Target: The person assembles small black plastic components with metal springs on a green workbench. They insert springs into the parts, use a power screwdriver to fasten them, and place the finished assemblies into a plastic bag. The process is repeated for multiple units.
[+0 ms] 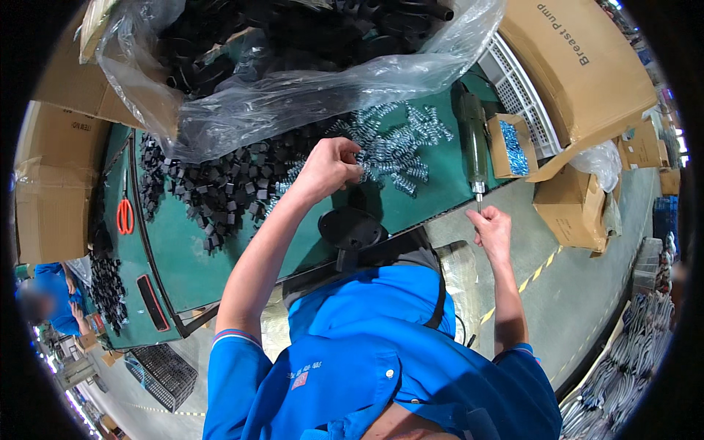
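My left hand (331, 170) is closed in a pinch over the near side of a pile of metal coil springs (400, 147); what lies between its fingertips is too small to make out. Just below it, by the table's front edge, rests a black plastic part (350, 226) with a rounded plate and a stem. At the right, my right hand (491, 233) has its fingers drawn together at the bit of a dark green electric screwdriver (474, 143), which points toward me. Whether those fingers grip the bit or a small screw is hidden.
Small black blocks (227, 180) are heaped left of the springs. Behind them sits a clear plastic bag (293, 95) of black parts. A small carton of screws (515, 147) stands beside the screwdriver. Orange-handled scissors (125, 215) lie left. Another person (55, 293) is at far left.
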A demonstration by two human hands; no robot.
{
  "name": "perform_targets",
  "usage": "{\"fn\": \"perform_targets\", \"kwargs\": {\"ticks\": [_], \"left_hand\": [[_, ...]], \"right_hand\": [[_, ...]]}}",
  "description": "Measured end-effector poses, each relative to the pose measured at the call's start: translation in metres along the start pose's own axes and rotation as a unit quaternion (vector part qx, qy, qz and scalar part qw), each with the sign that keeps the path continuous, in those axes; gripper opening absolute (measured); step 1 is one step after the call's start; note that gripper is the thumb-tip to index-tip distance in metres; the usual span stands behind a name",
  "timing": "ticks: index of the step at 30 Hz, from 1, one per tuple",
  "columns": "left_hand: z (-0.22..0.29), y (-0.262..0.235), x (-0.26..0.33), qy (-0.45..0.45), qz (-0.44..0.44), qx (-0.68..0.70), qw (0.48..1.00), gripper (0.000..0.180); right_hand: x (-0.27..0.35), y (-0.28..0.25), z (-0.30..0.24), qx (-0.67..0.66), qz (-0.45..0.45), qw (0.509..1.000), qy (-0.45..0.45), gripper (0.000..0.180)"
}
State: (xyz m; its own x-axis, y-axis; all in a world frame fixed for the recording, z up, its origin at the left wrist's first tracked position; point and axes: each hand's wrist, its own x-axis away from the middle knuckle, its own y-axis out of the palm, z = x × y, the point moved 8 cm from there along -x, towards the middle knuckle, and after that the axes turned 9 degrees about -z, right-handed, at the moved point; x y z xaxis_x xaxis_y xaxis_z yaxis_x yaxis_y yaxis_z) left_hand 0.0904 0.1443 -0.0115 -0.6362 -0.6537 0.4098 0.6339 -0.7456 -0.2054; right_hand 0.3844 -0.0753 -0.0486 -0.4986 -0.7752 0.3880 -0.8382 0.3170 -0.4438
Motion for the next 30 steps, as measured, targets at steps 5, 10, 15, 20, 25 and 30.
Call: {"fn": "perform_targets", "kwargs": {"ticks": [5,10,15,20,25,30], "left_hand": [[-0.003,-0.003,0.005,0.014,-0.036,0.051,0.998,0.02],[-0.005,-0.014,0.009,0.04,0.005,0.125,0.991,0.019],[0.011,-0.001,0.039,0.063,-0.001,0.032,0.998,0.017],[0.008,0.013,0.047,0.039,-0.007,-0.11,0.993,0.012],[0.009,0.005,0.048,0.047,0.028,-0.109,0.993,0.011],[0.011,0.005,0.05,0.074,0.048,-0.152,0.984,0.014]], "right_hand": [[0.003,-0.005,-0.003,0.026,0.007,1.0,0.008,0.036],[0.009,-0.009,-0.015,0.136,0.05,0.989,-0.006,0.038],[0.013,-0.01,-0.025,0.194,0.054,0.979,-0.018,0.039],[0.012,-0.009,-0.031,0.243,0.067,0.966,-0.049,0.038],[0.012,-0.008,-0.03,0.185,0.066,0.98,-0.028,0.037],[0.01,-0.007,-0.021,0.117,0.075,0.99,-0.011,0.037]]}}
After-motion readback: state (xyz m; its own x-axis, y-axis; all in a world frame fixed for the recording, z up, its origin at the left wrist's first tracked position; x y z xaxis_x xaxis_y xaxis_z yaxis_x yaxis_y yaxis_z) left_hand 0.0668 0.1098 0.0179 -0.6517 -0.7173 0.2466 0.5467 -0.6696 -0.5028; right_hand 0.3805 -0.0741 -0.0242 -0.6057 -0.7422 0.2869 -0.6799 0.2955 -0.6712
